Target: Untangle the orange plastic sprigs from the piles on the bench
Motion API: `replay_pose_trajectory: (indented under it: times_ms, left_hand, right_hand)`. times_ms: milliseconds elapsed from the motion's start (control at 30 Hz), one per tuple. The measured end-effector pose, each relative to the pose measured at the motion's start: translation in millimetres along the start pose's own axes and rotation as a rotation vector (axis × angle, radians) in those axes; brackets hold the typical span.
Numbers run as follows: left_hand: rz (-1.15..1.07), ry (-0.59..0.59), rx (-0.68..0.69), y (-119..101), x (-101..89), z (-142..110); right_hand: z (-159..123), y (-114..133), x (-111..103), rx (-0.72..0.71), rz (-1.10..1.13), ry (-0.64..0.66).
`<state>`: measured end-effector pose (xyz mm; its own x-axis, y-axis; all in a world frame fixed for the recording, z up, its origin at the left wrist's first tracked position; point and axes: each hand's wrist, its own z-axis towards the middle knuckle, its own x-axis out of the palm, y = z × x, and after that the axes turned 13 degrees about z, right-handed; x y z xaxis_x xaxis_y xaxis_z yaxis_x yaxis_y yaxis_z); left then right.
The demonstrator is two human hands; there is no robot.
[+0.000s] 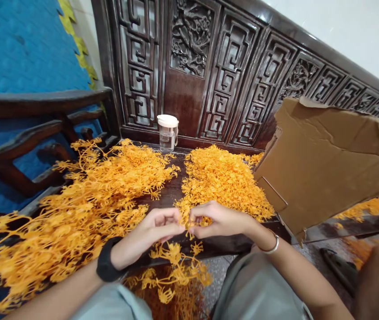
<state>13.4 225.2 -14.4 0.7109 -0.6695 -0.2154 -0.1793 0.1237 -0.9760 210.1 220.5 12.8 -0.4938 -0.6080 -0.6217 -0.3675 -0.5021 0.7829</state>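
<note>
My left hand (152, 233) and my right hand (218, 221) meet at the front edge of a dark wooden seat (171, 191). Both pinch the same orange plastic sprig (176, 262), whose branches hang below my fingers towards my lap. A large heap of orange branched sprigs (86, 209) covers the seat on the left. A denser pile of small orange pieces (223, 178) lies just beyond my right hand. A black band sits on my left wrist, a silver bangle on my right.
A clear jar with a white lid (167, 132) stands against the carved dark backrest (216, 66). A torn cardboard box flap (326, 164) rises on the right. The wooden armrest (42, 133) and a blue mat (16, 44) are at left. More orange pieces (363, 209) lie far right.
</note>
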Motion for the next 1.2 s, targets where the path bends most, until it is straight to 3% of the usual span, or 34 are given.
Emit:
replay_pose_trajectory:
  times_ms: [100, 233, 300, 367, 467, 600, 667, 767, 833, 967, 1200]
  left_hand:
    - [0.050, 0.109, 0.023, -2, 3.2, -6]
    - [-0.104, 0.246, 0.018, -5, 9.8, -14]
    - [-0.299, 0.209, 0.060, -5, 6.6, -17]
    - [-0.539, 0.088, 0.155, -4, -4.9, -22]
    - [-0.641, -0.083, 0.325, -3, -29.6, -26]
    - [-0.597, -0.231, 0.185, 0, -42.3, -18]
    - [-0.536, -0.231, 0.107, 2, -37.1, -9]
    - [-0.381, -0.184, 0.064, 7, -26.9, 1]
    - [-0.279, -0.123, 0.068, 10, -22.4, 4]
    - [-0.163, -0.043, 0.072, 13, -16.9, 7]
    - [-0.095, -0.212, 0.072, 17, -14.2, 10]
  right_hand:
    - [2, 6, 4, -0.039, 0.121, 0.151]
    - [3, 14, 7, -0.105, 0.289, 0.271]
    - [2, 16, 6, -0.122, 0.378, 0.316]
    - [-2, 16, 2, -0.115, 0.458, 0.305]
    - [-9, 13, -5, -0.050, 0.466, 0.101]
    - [-11, 3, -17, 0.024, 0.318, -0.455]
    - [-9, -6, -23, 0.034, 0.223, -0.697]
    - [-9, -21, -35, 0.064, 0.036, -0.930]
    - [-11, -30, -41, 0.105, -0.060, -1.015]
    - [-15, -42, -49, 0.212, -0.202, -1.053]
    - [-18, -51, -51, 0.246, -0.432, -1.059]
